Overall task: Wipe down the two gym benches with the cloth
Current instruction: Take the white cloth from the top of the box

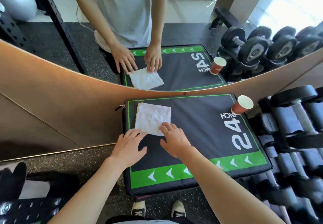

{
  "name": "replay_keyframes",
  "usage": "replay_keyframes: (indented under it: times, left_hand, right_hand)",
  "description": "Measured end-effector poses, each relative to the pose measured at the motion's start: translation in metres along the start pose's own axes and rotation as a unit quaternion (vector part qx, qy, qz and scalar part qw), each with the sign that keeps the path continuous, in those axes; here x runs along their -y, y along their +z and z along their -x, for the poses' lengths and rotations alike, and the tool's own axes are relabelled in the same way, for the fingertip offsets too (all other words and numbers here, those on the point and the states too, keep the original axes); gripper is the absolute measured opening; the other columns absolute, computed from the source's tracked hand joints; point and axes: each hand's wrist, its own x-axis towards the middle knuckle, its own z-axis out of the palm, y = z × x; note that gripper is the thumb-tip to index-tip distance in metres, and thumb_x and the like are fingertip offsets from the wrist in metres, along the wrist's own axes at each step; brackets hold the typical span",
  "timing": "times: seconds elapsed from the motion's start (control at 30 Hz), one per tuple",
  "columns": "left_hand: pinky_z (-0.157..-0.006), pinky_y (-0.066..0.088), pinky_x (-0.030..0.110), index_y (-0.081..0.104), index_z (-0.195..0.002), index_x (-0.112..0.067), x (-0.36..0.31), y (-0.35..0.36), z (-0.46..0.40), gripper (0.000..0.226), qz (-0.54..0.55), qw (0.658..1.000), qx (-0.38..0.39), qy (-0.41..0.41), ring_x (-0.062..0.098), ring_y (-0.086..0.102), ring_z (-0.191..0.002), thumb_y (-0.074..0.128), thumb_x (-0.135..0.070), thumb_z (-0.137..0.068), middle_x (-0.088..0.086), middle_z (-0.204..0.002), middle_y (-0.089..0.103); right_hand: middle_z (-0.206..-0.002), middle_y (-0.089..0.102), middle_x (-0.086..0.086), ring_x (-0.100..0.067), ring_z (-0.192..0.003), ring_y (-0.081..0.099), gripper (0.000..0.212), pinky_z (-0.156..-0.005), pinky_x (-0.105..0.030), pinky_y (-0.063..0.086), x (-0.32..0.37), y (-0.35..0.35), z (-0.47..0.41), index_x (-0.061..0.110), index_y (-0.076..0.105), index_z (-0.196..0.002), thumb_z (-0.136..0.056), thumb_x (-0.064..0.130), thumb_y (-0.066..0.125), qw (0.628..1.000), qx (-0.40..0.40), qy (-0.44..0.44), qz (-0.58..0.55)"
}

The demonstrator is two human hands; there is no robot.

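A white folded cloth [151,117] lies flat on the far left part of a black and green padded box top [201,124] marked "24 INCH". My left hand [130,145] hovers with fingers spread at the cloth's near left corner. My right hand [173,139] rests its fingertips on the cloth's near right corner. Neither hand is gripping the cloth. No gym bench is visible in this view.
A red paper cup [242,105] stands on the box's far right corner. A dumbbell rack [288,127] lines the right side. A wall mirror [174,31] directly behind the box reflects the scene. A dark rack post [26,208] sits at lower left.
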Motion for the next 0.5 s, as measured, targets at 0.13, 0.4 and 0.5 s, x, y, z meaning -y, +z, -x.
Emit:
replay_keyframes:
  times: [0.13, 0.4, 0.5]
  left_hand:
    - [-0.123, 0.031, 0.047, 0.041, -0.159, -0.030, -0.018, 0.012, 0.007, 0.063, -0.001, 0.998, 0.012, 0.054, 0.018, 0.027, -0.154, 0.053, -0.050, -0.100, -0.006, -0.165, 0.035]
    - [-0.122, 0.029, 0.047, 0.050, -0.148, -0.031, -0.084, 0.041, 0.007, 0.053, 0.003, 0.987, 0.026, 0.158, 0.019, 0.027, -0.154, 0.057, -0.046, -0.097, -0.008, -0.160, 0.039]
    - [-0.122, 0.028, 0.046, 0.051, -0.145, -0.033, -0.100, 0.050, 0.009, 0.050, -0.003, 0.983, 0.027, 0.184, 0.019, 0.028, -0.153, 0.058, -0.045, -0.097, -0.009, -0.158, 0.040]
  right_hand:
    - [-0.158, 0.036, 0.006, -0.023, -0.140, 0.038, 0.052, -0.107, -0.044, 0.039, -0.016, 0.016, 0.057, 0.023, 0.045, -0.149, -0.098, 0.032, 0.053, 0.999, -0.018, 0.037, -0.019]
    - [-0.151, 0.042, 0.006, -0.024, -0.131, 0.047, 0.046, -0.105, -0.043, 0.042, -0.037, 0.047, 0.163, 0.025, 0.050, -0.146, -0.102, 0.035, 0.049, 0.990, -0.076, 0.115, -0.044]
    - [-0.148, 0.044, 0.005, -0.024, -0.128, 0.048, 0.044, -0.105, -0.045, 0.041, -0.044, 0.049, 0.185, 0.025, 0.053, -0.144, -0.101, 0.035, 0.050, 0.987, -0.078, 0.133, -0.054]
